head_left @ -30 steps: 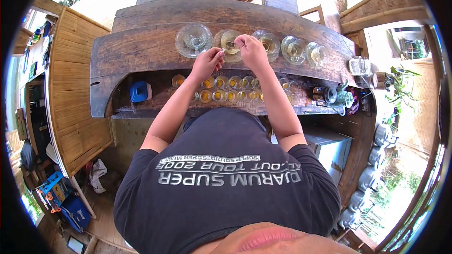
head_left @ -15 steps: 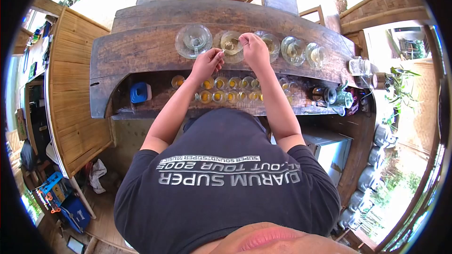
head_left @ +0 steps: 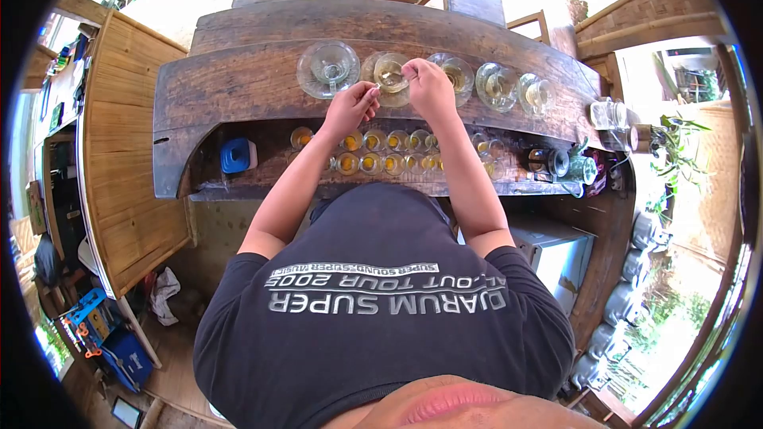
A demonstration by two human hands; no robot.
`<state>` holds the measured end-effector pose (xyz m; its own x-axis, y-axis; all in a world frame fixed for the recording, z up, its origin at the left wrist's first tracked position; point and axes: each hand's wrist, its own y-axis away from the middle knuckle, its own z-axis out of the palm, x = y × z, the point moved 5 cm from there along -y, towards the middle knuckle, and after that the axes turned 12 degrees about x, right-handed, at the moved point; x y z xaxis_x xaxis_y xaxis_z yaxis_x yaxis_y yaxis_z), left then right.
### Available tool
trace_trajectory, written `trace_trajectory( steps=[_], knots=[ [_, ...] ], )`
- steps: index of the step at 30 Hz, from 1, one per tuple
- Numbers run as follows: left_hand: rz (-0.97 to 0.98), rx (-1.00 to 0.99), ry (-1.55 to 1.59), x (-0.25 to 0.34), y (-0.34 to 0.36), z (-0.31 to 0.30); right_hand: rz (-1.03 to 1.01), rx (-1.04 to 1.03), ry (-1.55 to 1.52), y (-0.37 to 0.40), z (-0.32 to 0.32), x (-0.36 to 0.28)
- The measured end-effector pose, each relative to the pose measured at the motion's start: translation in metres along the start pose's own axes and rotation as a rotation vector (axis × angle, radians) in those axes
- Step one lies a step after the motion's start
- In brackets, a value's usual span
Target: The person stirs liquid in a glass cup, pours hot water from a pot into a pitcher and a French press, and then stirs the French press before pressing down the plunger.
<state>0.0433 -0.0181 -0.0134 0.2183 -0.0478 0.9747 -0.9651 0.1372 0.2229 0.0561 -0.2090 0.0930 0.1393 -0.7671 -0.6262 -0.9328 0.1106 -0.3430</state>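
Observation:
A clear glass cup (head_left: 389, 73) holding a pale yellowish liquid stands on a glass saucer (head_left: 393, 100) on the wooden counter. My left hand (head_left: 352, 106) is closed in a pinch at the cup's near left side; what lies between its fingertips is too small to make out. At the cup's right edge, my right hand (head_left: 431, 89) is also pinched, its fingertips over the rim, and any object in them is hidden. Left of my hands sits another clear cup (head_left: 330, 68) on a saucer. Beyond my right hand is a further cup (head_left: 455, 78), partly covered by it.
More glass cups (head_left: 498, 86) line the counter (head_left: 230, 87) rightward. Below, a shelf bears rows of small glasses (head_left: 347, 164) with orange-yellow contents, a blue-lidded container (head_left: 236, 156) and a dark mug (head_left: 545, 160). A glass jar (head_left: 606, 113) stands at the right end.
Both hands keep almost the same place and pinch. The bright glint inside the cup between them looks different. The whole view has shifted very slightly.

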Motion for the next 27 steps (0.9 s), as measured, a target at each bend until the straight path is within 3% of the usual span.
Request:
trace_trajectory(
  steps=[5, 8, 10, 16, 19, 22, 27],
  knots=[
    [-0.014, -0.003, -0.014, 0.001, 0.001, 0.000, -0.030, 0.068, -0.039, 0.000, -0.001, -0.001],
    [-0.005, -0.003, -0.001, 0.000, 0.000, 0.000, 0.015, -0.064, -0.024, 0.001, 0.002, 0.000],
    [0.005, -0.007, 0.004, 0.002, 0.001, 0.000, -0.043, 0.075, -0.001, 0.000, 0.001, 0.009],
    [-0.016, -0.008, 0.005, -0.001, 0.000, 0.000, 0.047, -0.010, -0.006, 0.004, -0.001, 0.004],
    [-0.012, 0.000, -0.011, 0.005, 0.003, 0.000, 0.007, 0.087, -0.030, -0.001, 0.001, 0.009],
    [-0.035, -0.008, -0.019, -0.003, -0.001, 0.001, 0.012, -0.018, -0.080, 0.001, 0.004, 0.001],
    [-0.022, -0.009, -0.011, 0.002, 0.001, 0.000, 0.046, 0.028, -0.043, -0.002, 0.003, 0.010]
  ],
)
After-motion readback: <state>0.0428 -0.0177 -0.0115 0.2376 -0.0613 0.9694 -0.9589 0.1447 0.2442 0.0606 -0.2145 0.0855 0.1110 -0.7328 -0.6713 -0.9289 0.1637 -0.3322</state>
